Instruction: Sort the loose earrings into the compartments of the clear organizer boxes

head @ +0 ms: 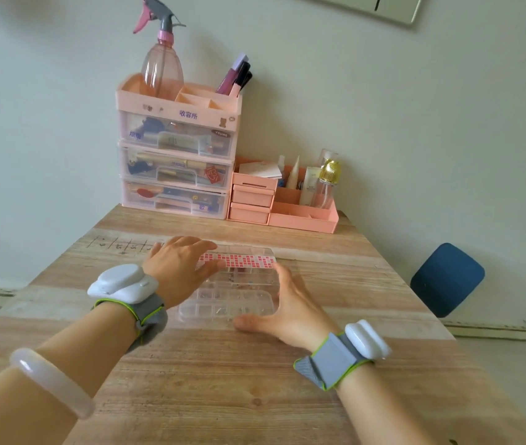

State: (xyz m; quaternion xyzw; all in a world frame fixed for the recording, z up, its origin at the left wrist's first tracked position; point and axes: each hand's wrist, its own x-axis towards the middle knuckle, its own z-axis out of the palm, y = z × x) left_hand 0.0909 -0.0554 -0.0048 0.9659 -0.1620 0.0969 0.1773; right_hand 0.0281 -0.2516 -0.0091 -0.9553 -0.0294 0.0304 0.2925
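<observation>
Two clear organizer boxes lie on the wooden table. The near clear box [229, 305] shows small earrings in several of its compartments. The far clear box [248, 252] carries a band of pink and white checks [242, 261] along its front. My left hand [179, 266] rests on the left end of the boxes, its fingers stretched over the pink band. My right hand [282, 308] lies against the near box's right side, thumb along the front edge, fingers straight. No loose earrings show on the table.
A pink drawer tower [176, 149] with a spray bottle [162, 56] stands at the table's back. Beside it sit small pink drawers [252, 197] and a pink tray of bottles [306, 213]. A blue chair [446, 279] stands off the table's right edge.
</observation>
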